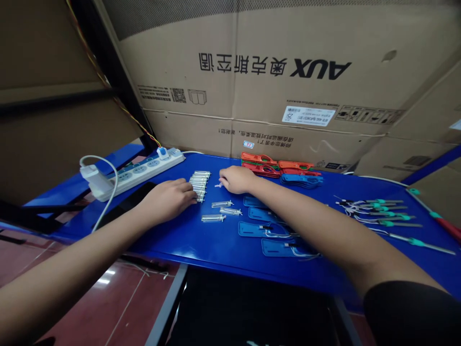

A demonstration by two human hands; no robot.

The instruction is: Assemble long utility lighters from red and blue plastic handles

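Several clear glass-like tubes (200,180) with thin wire ends lie in a tight row on the blue table. My left hand (173,199) rests at the left side of this row, fingers curled together against the tubes; whether it grips one is hidden. To the right of the row, my right hand (237,179) is closed in a pinch near the tabletop. A small whitish piece (218,185) shows at its fingertips, too small to name. Three loose tubes (220,204) lie in front, between my hands. Blue plastic shells (250,229) with wired parts lie below my right forearm.
Stacked red and orange plastic shells (260,169) and blue ones (301,179) stand behind my right hand. A white power strip (144,172) with plugs is at left. Metal rods with green sleeves (416,241) lie at right. A large cardboard box (216,110) walls the back.
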